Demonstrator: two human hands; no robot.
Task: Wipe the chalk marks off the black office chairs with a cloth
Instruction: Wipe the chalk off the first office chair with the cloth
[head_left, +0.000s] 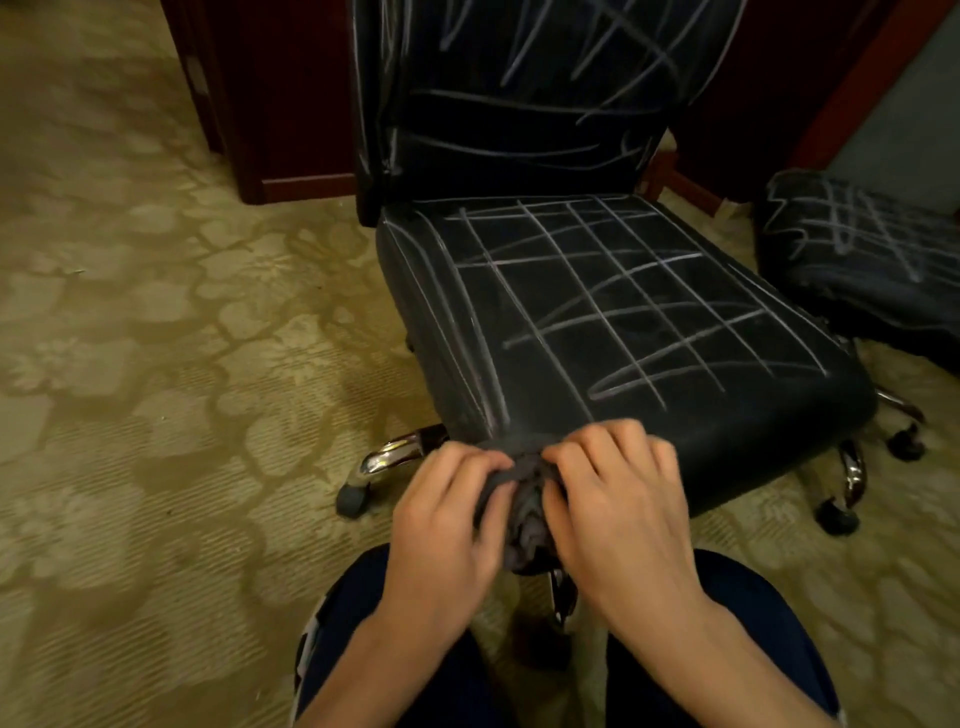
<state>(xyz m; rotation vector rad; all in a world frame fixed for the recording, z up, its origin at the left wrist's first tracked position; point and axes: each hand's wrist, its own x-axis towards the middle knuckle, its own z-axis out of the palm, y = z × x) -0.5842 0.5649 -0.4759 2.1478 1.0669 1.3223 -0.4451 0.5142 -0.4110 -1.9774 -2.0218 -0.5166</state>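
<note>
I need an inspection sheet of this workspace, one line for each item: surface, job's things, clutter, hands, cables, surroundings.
Surface: patterned carpet.
Job's things: near chair, seat and backrest covered in chalk marks; second chair on the right, also marked; dark cloth bunched at the near seat's front edge.
Clutter: nothing seen.
Hands: left hand and right hand both grip the cloth.
Cables: nothing seen.
Surroundings: dark wooden furniture behind the chairs.

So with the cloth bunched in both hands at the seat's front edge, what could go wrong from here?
The cloth is wadded small between the left hand and right hand, so each pass may smear chalk rather than lift it. The chair stands on wheels and may roll when pushed. The marked backrest and second chair could get skipped.
</note>
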